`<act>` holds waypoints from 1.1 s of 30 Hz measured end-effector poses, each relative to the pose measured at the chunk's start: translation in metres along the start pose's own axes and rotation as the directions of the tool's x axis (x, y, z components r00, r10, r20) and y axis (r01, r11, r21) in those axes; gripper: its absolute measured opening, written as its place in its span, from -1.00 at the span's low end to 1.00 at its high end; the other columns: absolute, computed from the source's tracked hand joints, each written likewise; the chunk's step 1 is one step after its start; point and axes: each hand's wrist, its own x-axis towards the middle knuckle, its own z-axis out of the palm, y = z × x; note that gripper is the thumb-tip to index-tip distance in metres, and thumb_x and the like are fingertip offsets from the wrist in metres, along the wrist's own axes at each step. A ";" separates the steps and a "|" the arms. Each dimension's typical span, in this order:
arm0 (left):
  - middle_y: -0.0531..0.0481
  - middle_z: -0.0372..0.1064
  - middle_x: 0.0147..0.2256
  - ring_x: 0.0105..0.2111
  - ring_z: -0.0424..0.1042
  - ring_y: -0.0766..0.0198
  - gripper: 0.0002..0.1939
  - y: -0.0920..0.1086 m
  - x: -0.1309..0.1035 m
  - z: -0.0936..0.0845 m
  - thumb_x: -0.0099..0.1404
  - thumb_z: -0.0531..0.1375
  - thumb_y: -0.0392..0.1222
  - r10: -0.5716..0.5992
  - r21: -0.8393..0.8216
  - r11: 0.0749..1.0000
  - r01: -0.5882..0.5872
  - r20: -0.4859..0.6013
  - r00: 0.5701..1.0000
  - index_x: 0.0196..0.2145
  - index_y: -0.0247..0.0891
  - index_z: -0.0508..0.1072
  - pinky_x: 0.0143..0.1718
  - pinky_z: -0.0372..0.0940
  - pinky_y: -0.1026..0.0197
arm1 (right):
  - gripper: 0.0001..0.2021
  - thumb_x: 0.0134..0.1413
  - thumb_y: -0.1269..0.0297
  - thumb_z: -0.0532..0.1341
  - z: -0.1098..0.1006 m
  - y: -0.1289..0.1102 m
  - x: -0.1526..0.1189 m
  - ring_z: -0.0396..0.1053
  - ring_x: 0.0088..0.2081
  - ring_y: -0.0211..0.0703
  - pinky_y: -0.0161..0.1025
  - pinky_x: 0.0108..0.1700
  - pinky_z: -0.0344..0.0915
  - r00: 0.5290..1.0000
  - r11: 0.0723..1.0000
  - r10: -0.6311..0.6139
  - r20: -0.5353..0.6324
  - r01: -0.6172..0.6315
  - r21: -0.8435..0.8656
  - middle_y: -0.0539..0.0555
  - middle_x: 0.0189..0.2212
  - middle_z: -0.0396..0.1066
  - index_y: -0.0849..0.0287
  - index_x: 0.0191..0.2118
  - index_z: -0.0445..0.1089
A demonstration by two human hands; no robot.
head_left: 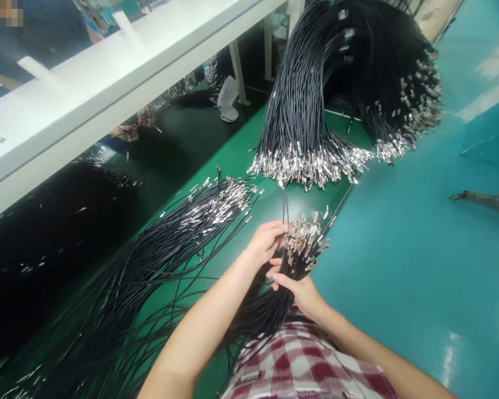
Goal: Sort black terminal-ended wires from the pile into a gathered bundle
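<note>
My right hand (pixel 297 285) is wrapped round a bundle of black cables (pixel 293 266), just above the checked cloth at my waist. Metal connectors and copper-coloured ends stick out of the bundle's top. At its left side, my left hand (pixel 268 241) has its fingers pressed together on a thin black cable (pixel 285 205) that rises above the bundle. To the left, a loose pile of black cables (pixel 149 255) with silver ends lies on the green table (pixel 233 158).
A big arched heap of black cables (pixel 299 94) stands at the back of the table. A white shelf (pixel 108 72) crosses the upper left, with a small white fan (pixel 228 100) beneath it. Another person's hand (pixel 127 132) shows under the shelf. Blue-green floor (pixel 407 249) lies right.
</note>
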 end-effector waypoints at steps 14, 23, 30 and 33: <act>0.16 0.11 -0.61 -0.66 -0.06 0.57 -0.63 -0.014 -0.071 -0.067 0.09 0.39 -0.02 -0.045 0.099 0.995 0.029 0.172 0.984 -0.38 -0.42 0.47 -0.58 -0.22 0.34 | -0.57 -0.26 0.18 0.49 -0.002 0.002 0.002 0.31 -0.49 -0.29 -0.25 -0.37 0.27 0.984 0.974 0.113 -0.141 -0.081 0.212 -0.03 -0.42 0.40 0.12 -0.16 0.51; 0.17 0.07 -0.61 -0.64 -0.10 0.54 -0.60 -0.040 -0.095 -0.073 0.13 0.35 0.06 -0.108 0.161 0.984 0.074 0.208 0.972 -0.37 -0.41 0.47 -0.58 -0.25 0.32 | -0.58 -0.28 0.19 0.49 0.003 -0.001 0.002 0.28 -0.49 -0.29 -0.25 -0.37 0.29 0.980 0.963 0.151 -0.126 -0.117 0.243 -0.02 -0.40 0.42 0.13 -0.20 0.50; 0.11 0.17 -0.56 -0.60 0.03 0.49 -0.52 -0.050 -0.093 -0.064 0.10 0.31 0.17 -0.068 0.280 0.960 0.012 0.192 0.979 -0.35 -0.39 0.47 -0.59 -0.17 0.34 | -0.59 -0.27 0.22 0.49 0.002 0.000 -0.002 0.29 -0.47 -0.23 -0.21 -0.33 0.34 0.981 0.959 0.156 -0.111 -0.124 0.253 -0.05 -0.48 0.39 0.12 -0.20 0.48; 0.13 0.17 -0.57 -0.58 0.10 0.45 -0.58 -0.061 -0.099 -0.057 0.19 0.23 0.14 0.024 0.389 0.918 -0.082 0.153 0.988 -0.35 -0.36 0.45 -0.55 -0.03 0.35 | -0.54 -0.26 0.25 0.49 -0.006 0.000 -0.005 0.29 -0.46 -0.24 -0.23 -0.33 0.35 0.977 0.959 0.183 -0.106 -0.154 0.238 -0.05 -0.44 0.39 0.08 -0.13 0.47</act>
